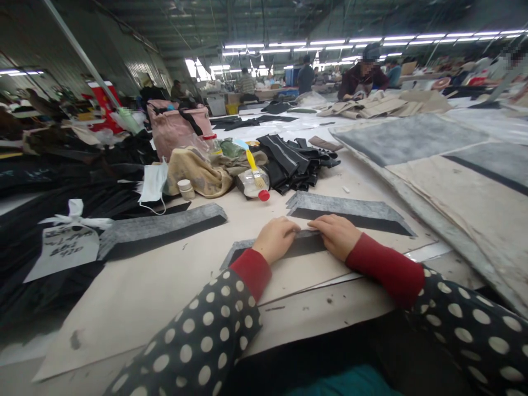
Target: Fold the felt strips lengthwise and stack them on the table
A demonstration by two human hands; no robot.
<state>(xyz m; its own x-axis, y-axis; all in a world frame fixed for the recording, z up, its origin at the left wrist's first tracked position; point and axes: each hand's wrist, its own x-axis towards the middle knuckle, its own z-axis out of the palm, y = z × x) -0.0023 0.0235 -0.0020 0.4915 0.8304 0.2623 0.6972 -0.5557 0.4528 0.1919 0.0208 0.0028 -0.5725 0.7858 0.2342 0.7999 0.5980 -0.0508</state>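
Note:
A black-and-grey fabric strip (pixel 305 246) lies on the pale sheet in front of me. My left hand (pixel 276 240) is closed at its upper edge, fingertips pinching the cloth. My right hand (pixel 336 235) pinches the same edge a short way to the right; the exact grip under the fingertips is hidden. Just beyond my right hand rests a stack of similar strips (pixel 346 212), grey on top with a black border. Another such stack (pixel 165 228) lies to the left, beside a white paper tag (pixel 66 247) with handwriting.
A yellow-handled brush (pixel 252 162) lies on a clear bottle with a red cap (pixel 264 195). Near them are black strips (pixel 289 159), a small jar (pixel 186 190), a face mask (pixel 153 182) and a pink bag (pixel 181 126). Large fabric panels (pixel 462 187) cover the right side.

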